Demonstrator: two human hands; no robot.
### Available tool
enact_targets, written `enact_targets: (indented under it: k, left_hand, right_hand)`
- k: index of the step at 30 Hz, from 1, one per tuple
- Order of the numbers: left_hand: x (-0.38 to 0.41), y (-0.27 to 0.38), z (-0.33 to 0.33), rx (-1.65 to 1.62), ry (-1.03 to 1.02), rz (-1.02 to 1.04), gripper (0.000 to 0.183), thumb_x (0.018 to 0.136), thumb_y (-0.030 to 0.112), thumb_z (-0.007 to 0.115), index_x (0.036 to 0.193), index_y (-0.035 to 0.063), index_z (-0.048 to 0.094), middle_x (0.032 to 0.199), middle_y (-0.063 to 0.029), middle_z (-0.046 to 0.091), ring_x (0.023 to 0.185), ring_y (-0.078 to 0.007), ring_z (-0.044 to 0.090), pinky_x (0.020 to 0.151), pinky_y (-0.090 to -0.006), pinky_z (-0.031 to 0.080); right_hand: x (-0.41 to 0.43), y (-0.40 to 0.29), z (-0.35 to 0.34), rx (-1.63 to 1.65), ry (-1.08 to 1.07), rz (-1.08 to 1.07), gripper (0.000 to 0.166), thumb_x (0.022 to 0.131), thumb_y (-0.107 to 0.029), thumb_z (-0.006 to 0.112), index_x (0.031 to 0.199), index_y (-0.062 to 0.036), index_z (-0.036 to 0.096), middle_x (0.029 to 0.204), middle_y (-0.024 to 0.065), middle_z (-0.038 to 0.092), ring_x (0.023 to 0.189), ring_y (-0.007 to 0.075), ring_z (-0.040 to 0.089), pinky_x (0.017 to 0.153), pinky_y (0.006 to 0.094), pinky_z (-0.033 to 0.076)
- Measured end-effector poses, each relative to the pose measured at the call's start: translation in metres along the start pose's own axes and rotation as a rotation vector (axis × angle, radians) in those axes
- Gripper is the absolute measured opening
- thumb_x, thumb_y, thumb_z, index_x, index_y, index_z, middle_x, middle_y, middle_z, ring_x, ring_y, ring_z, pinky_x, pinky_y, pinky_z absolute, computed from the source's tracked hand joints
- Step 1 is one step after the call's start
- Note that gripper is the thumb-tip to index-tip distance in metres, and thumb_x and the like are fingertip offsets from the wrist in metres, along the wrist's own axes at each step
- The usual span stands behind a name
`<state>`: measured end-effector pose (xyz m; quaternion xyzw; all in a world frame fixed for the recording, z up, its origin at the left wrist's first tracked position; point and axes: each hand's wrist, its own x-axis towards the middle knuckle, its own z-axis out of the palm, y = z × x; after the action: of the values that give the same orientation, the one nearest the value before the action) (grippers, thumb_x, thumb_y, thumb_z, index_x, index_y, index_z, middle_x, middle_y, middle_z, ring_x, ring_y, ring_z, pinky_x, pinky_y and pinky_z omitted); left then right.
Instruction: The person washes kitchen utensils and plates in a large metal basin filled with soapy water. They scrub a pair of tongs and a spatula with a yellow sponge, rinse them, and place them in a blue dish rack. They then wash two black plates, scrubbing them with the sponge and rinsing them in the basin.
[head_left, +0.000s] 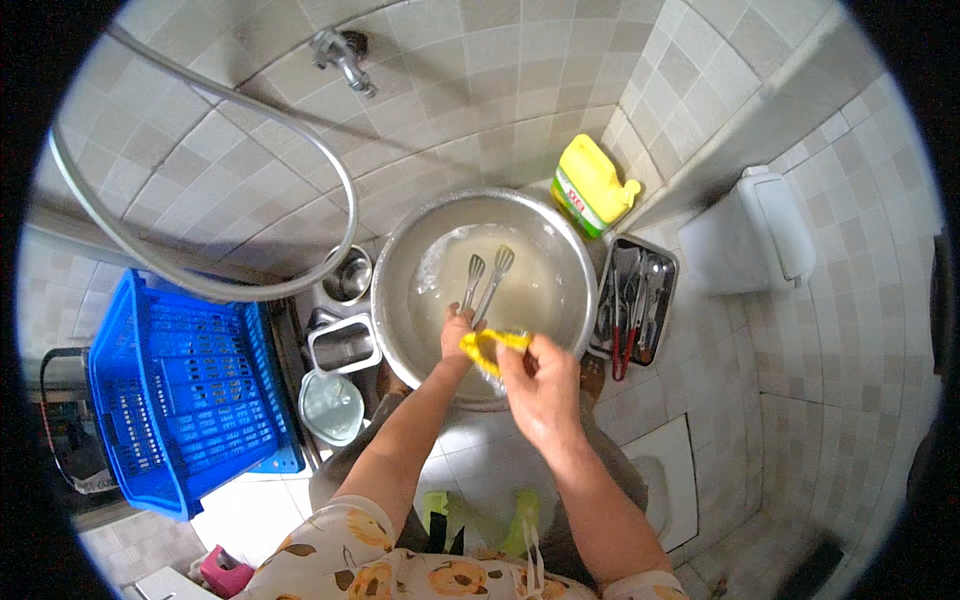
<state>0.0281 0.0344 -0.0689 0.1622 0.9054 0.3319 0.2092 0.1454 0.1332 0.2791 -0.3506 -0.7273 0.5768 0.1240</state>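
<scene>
My left hand (454, 332) grips a pair of metal tongs (487, 291) with slotted ends, held over a large metal basin (390, 322). Cloudy, pale liquid (529, 274) lies in the basin below them. In the fingers of my right hand (546, 390) is a yellow scrubbing pad (480, 349), bent into an open loop, with a whitish fringe hanging from it. The pad is close beside my left wrist, above the basin's near side. The handle end of the tongs is hidden by my left hand and the pad.
Right of the basin sits a metal tray (667, 307) of utensils; behind it stands a yellow detergent jug (592, 180). Metal containers (345, 345), a pale plastic tub (331, 409) and a blue crate (187, 382) are leftward. A hose (349, 199) loops under the wall tap (345, 60). A white bin (720, 240) stands right.
</scene>
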Motion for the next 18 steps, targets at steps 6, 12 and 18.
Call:
enact_targets:
  k: [6,12,18]
  left_hand:
    - [0.011,0.02,-0.006,0.242,0.043,0.042,0.021,0.082,0.016,0.067,0.1,0.0049,0.067,0.145,-0.0212,0.039,0.117,-0.0414,0.053,0.096,-0.0488,0.048]
    - [0.031,-0.021,0.015,0.437,0.056,0.147,0.023,0.085,0.013,0.061,0.107,0.0077,0.066,0.15,-0.0195,0.033,0.122,-0.037,0.05,0.096,-0.0492,0.047]
    - [0.032,-0.042,0.028,0.617,0.02,0.185,0.051,0.085,0.008,0.058,0.135,0.0127,0.047,0.15,-0.0186,0.034,0.122,-0.037,0.05,0.097,-0.0523,0.046]
  right_hand:
    - [-0.008,0.016,0.018,-0.029,-0.115,0.017,0.018,0.089,-0.014,0.065,0.087,0.0032,0.063,0.067,0.0128,0.065,0.059,0.0162,0.063,0.055,0.0349,0.049]
    - [-0.007,0.009,0.016,0.137,-0.175,0.188,0.015,0.092,-0.01,0.064,0.099,0.0035,0.066,0.081,0.0058,0.067,0.072,0.0077,0.062,0.065,0.0257,0.05]
    - [0.0,0.008,0.02,0.113,-0.188,0.273,0.017,0.093,-0.01,0.064,0.104,0.0037,0.067,0.088,0.0063,0.069,0.077,0.008,0.063,0.07,0.0247,0.051]
